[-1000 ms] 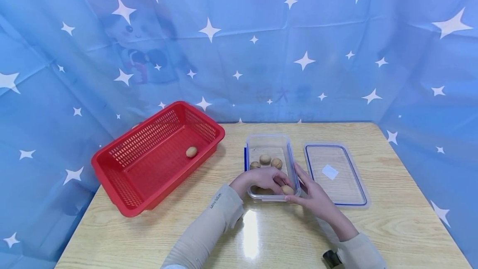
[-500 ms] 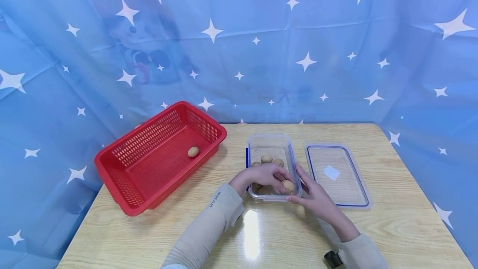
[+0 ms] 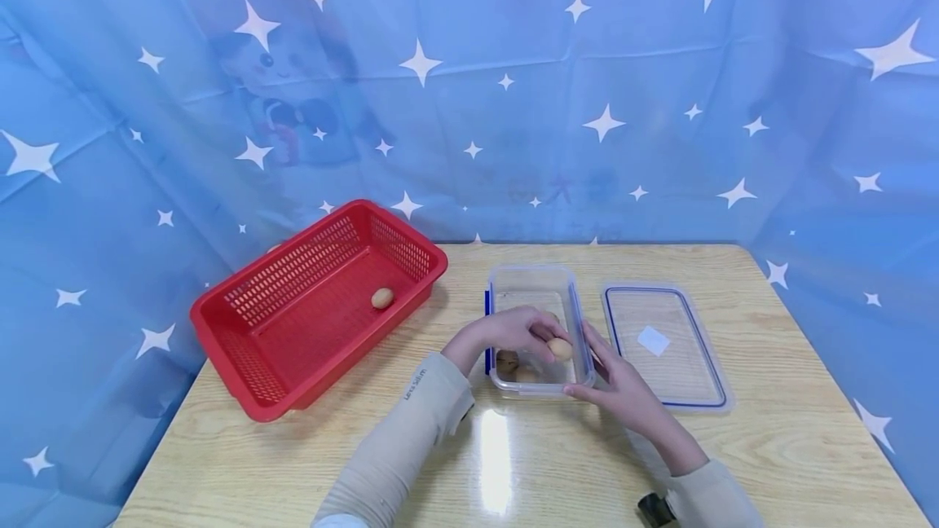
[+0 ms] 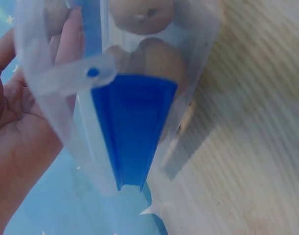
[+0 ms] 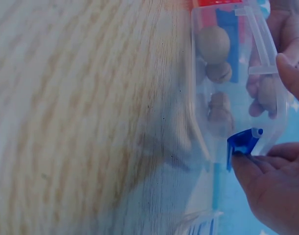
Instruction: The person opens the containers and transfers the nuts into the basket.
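A clear plastic food container (image 3: 535, 389) with blue side latches stands on the table in front of me. My left hand (image 3: 519, 331) reaches over its left side and pinches a walnut (image 3: 560, 349) between thumb and fingers, at the container's right part. More walnuts (image 3: 526, 374) lie on the container floor, partly hidden by that hand; in the right wrist view several walnuts (image 5: 214, 44) show through the wall. My right hand (image 3: 627, 393) grips the container's near right corner, thumb at the front rim and fingers along the side by a blue latch (image 5: 243, 141).
To the left, a red perforated basket (image 3: 323, 381) holds one walnut (image 3: 382, 298). The clear lid (image 3: 682, 393) with blue seal and a white label (image 3: 653, 341) lies flat, right of the container. A blue star-patterned curtain (image 3: 469, 104) hangs behind the wooden table (image 3: 792, 430).
My left hand has lifted the walnut from the container's near right part, up and slightly left, uncovering walnuts at the near end. The right hand keeps its grip on the corner.
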Demonstrator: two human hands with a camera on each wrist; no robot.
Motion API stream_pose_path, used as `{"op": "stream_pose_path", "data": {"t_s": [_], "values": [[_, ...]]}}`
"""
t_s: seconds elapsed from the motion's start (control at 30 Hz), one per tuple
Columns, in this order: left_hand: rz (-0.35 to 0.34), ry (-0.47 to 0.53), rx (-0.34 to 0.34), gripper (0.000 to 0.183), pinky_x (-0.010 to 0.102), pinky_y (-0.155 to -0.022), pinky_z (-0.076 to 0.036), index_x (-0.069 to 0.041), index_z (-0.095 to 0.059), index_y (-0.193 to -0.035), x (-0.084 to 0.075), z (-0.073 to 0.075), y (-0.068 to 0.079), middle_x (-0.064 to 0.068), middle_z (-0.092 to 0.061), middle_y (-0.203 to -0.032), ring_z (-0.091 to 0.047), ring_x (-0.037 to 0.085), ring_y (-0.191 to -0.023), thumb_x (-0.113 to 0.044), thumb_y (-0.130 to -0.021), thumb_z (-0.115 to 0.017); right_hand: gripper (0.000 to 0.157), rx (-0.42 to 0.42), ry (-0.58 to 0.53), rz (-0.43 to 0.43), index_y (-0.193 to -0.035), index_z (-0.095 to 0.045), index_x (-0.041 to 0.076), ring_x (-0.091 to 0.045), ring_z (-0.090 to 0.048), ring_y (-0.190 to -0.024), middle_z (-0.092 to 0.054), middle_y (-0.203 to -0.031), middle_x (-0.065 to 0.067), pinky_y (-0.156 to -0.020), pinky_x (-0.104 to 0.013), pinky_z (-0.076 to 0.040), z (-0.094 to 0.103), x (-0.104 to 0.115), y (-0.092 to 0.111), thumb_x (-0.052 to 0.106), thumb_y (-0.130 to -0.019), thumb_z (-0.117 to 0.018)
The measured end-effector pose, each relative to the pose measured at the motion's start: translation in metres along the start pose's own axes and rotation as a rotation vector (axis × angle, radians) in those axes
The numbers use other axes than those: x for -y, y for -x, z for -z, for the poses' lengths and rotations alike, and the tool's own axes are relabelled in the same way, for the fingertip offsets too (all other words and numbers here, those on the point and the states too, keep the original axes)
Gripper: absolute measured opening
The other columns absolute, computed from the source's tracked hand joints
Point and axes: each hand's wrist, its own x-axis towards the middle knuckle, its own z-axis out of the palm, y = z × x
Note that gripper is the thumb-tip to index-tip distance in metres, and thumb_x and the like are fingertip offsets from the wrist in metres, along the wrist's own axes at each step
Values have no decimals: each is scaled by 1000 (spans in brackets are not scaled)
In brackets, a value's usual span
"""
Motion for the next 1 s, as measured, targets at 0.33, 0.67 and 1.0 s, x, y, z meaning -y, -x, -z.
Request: {"op": "stream_pose_path", "data": {"t_s": [0.33, 0.67, 1.0], "values": [[31, -31, -53, 35, 20, -99, -49, -10, -66, -128, -5, 19, 9, 7, -68, -128, -63, 17, -120, -11, -93, -69, 99, -3, 7, -28, -159, -10, 1, -53, -19, -147, -8, -164, -30, -111, -54, -32, 0, -1, -1, 22, -89, -76], [14, -8, -127, 37, 22, -97, -51, -5, -64, -129, -8, 45, 24, 12, -69, -124, -64, 18, -116, -8, -93, -68, 100, -11, 22, -49, -159, -9, 0, -53, -19, -147, -9, -164, -30, -112, -53, -31, -1, -1, -1, 24, -88, -76], [33, 40, -265, 39, 30, -101, -52, -8, -61, -133, -14, 76, 45, 11, -65, -130, -61, 21, -121, -11, -94, -67, 100, -15, 29, -37, -158, -9, -1, -54, -19, -147, -9, -163, -31, -111, -53, -31, -1, 0, -1, 23, -88, -76]]}}
